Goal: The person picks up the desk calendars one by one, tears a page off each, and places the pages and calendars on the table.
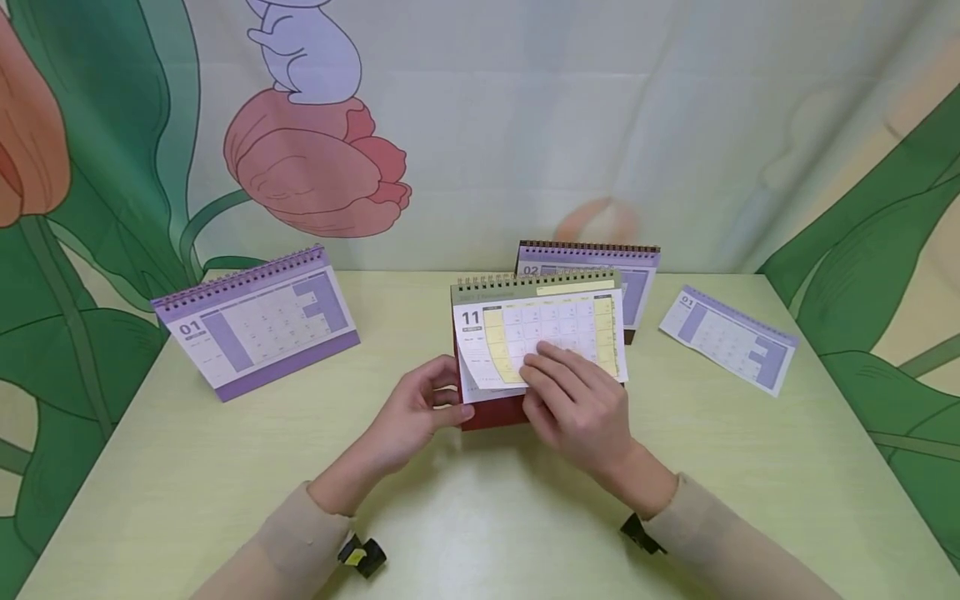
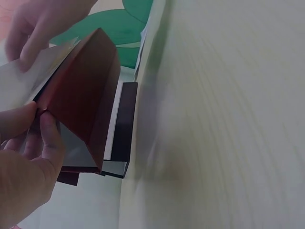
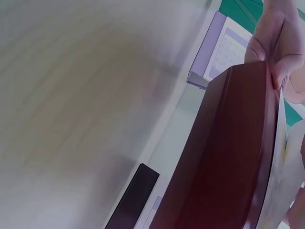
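A desk calendar (image 1: 491, 292) with a dark red stand (image 2: 86, 90) is upright near the middle of the table, its front page (image 1: 551, 312) marked 11 and edged in yellow. My left hand (image 1: 420, 408) grips the stand's left edge, thumb in front and fingers behind. Across the lower right of that page lies my right hand (image 1: 581, 400), fingers on its face and the thumb low by the bottom edge, seeming to pinch it. The page's lower left corner curls away from the sheet beneath. The right thumb's tip is hidden in the head view.
A purple desk calendar (image 1: 262, 312) marked 01 stands at the left. Behind the red one is another purple calendar (image 1: 637, 292) marked 02 on a dark stand. A loose 01 sheet (image 1: 727, 337) lies at the right. A printed curtain (image 1: 480, 125) hangs behind the table.
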The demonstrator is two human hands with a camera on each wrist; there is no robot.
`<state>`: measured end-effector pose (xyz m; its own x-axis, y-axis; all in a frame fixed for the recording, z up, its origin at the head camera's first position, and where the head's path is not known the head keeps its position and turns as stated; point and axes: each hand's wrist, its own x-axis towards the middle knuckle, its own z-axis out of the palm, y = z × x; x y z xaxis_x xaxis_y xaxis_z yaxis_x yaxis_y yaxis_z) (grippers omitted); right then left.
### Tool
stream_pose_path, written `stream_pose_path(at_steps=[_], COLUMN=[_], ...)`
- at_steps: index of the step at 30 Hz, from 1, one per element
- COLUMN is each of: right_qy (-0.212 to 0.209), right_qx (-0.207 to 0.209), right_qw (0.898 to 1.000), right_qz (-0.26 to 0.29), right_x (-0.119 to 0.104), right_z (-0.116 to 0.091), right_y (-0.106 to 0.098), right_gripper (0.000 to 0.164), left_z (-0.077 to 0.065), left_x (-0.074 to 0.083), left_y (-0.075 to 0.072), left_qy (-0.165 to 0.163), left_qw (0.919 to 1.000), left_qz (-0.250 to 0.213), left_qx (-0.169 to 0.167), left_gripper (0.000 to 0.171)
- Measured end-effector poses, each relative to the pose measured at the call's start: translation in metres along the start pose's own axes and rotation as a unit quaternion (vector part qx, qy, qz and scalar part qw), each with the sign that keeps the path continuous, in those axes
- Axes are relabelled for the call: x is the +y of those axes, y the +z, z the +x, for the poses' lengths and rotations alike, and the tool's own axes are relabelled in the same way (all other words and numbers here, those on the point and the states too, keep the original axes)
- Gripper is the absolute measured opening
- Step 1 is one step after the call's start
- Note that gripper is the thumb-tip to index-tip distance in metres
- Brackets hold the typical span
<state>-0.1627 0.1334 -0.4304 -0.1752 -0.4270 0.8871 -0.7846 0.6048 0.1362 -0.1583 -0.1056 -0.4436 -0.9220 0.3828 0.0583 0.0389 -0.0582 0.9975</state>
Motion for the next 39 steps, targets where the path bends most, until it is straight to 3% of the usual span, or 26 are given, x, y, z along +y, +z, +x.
stream_pose_path(at_steps=[10, 15, 18, 23, 29, 35, 39], right_qy=[0.056, 0.091, 0.127, 0.201, 0.288, 0.378, 0.427], right_qx=[-0.054, -0.048, -0.039, -0.027, -0.011, 0.002, 0.005], right_qw=[0.997, 0.994, 0.987, 0.968, 0.939, 0.900, 0.871], right_qz=[0.016, 0.047, 0.086, 0.148, 0.189, 0.216, 0.241], right_x=[-0.008, -0.012, -0.014, -0.017, -0.019, -0.020, -0.020], right_z=[-0.004, -0.001, 0.000, -0.001, -0.001, -0.001, -0.001], right_y=[-0.010, -0.012, -0.012, -0.011, -0.011, -0.013, -0.014], right_gripper=[0.027, 0.017, 0.025, 0.032, 0.023, 0.006, 0.005], left_z=[-0.003, -0.004, -0.004, -0.004, -0.004, -0.004, -0.004], left_x=[0.002, 0.003, 0.004, 0.004, 0.001, -0.001, -0.001], left_y=[0.002, 0.003, 0.003, 0.004, 0.005, 0.006, 0.006], left_qy=[0.010, 0.025, 0.030, 0.029, 0.028, 0.037, 0.042], left_qw=[0.9993, 0.9985, 0.9982, 0.9983, 0.9980, 0.9950, 0.9922], left_qz=[0.019, 0.025, 0.025, 0.017, 0.027, 0.062, 0.089], left_qx=[0.030, 0.042, 0.046, 0.047, 0.049, 0.069, 0.077], left_gripper=[0.041, 0.041, 0.041, 0.043, 0.045, 0.040, 0.037])
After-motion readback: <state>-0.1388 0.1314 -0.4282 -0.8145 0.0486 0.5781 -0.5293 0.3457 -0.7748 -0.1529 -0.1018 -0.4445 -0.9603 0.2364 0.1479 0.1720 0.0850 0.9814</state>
